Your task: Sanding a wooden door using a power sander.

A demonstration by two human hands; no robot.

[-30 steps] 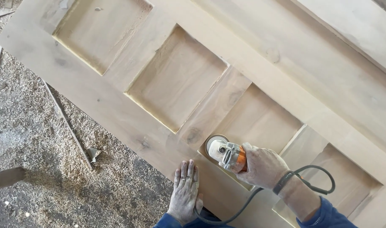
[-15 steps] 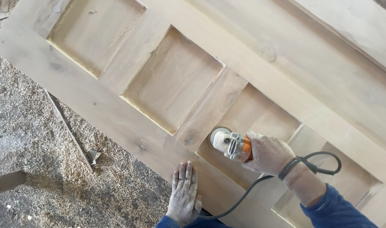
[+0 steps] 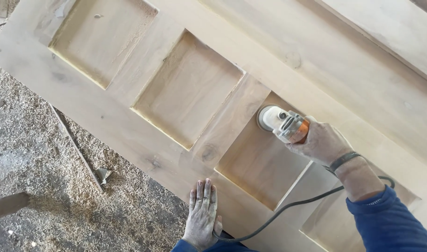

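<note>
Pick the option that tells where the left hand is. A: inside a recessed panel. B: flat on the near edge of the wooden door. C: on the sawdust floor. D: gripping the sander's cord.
B: the left hand lies palm down, fingers spread, on the near rail of the wooden door, while the right hand holds the sander.

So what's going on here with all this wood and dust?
A person is working on a pale wooden panelled door lying flat. The right hand grips a small orange and grey angle grinder, its disc at the upper corner of one recessed panel. The left hand rests flat on the door's near frame. The grinder's black cord loops back under the right arm. Wood shavings cover the floor beside it.
</note>
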